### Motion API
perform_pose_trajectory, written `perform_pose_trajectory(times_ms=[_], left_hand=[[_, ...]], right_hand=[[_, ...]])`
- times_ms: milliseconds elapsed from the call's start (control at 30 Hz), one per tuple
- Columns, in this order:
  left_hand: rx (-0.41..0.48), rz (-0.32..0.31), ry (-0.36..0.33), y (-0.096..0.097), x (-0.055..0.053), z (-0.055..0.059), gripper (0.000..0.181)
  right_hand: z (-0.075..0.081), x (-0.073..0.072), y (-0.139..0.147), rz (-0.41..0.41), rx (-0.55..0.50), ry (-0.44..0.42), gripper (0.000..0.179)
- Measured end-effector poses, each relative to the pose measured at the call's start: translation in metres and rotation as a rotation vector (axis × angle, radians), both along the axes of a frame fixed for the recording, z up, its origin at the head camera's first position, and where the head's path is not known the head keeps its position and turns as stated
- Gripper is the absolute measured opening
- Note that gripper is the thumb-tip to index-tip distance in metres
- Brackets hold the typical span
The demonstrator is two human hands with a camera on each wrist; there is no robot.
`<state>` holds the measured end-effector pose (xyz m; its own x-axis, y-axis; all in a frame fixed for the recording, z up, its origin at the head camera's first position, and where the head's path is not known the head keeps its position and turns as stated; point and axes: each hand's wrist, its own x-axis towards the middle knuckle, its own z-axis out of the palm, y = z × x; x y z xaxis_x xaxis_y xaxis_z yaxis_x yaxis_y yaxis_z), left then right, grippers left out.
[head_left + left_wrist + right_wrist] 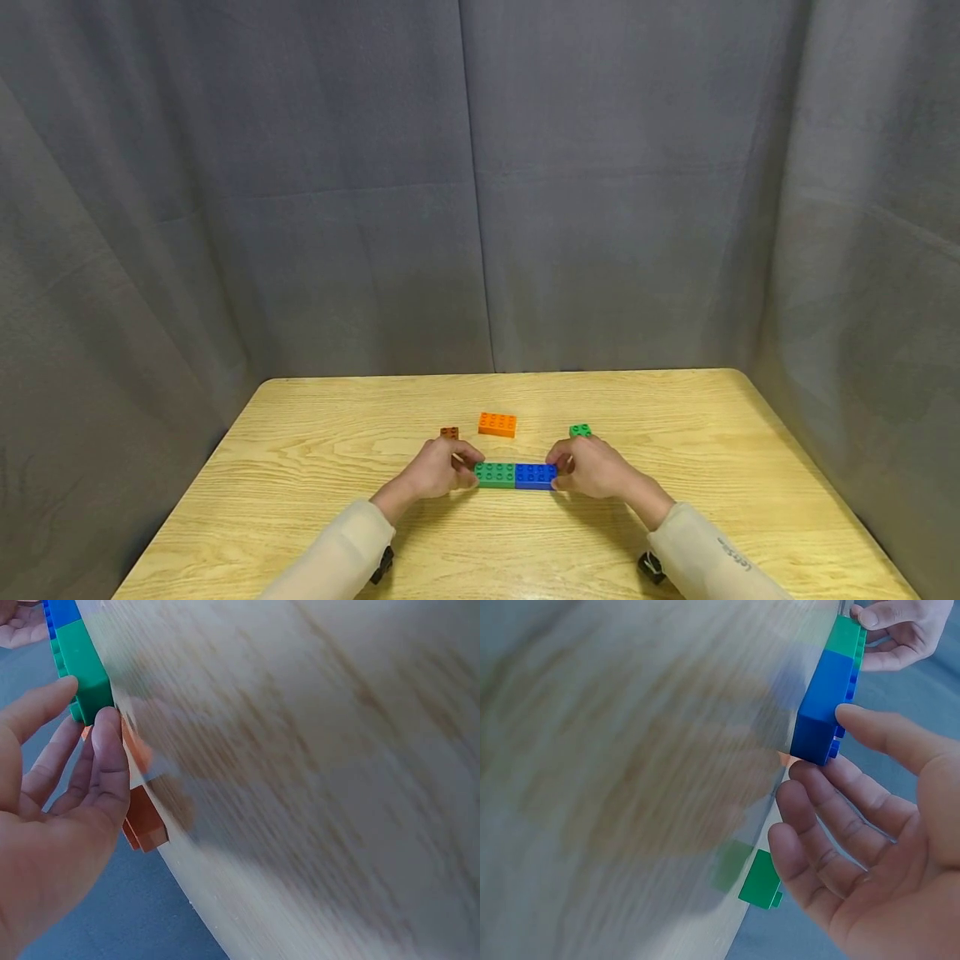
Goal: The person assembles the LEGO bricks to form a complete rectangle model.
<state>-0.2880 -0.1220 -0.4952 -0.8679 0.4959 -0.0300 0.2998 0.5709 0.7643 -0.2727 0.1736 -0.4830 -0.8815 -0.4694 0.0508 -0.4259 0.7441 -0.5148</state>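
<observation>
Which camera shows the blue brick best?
The right wrist view: the blue brick looks biggest there, its side and end plain. The head view shows its studded top, smaller; the left wrist view only a bit, cut off at the top.

Blue brick in the right grip, end-to-end with green brick.

Two bricks between hands

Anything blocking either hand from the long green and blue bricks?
Nothing visible. The left hand is at the outer end of the long green brick, the right hand at that of the blue brick. The orange brick lies beyond them, out of the way.
</observation>
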Motion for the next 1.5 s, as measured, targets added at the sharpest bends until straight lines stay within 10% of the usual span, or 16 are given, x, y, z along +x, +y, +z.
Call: perform_pose_trajectory(times_ms=[1500], left_hand=[[-0.007, 0.022, 0.004, 0.008, 0.000, -0.003, 0.027]], right_hand=[[0.004, -0.032, -0.031, -0.226, -0.299, -0.073, 0.025]])
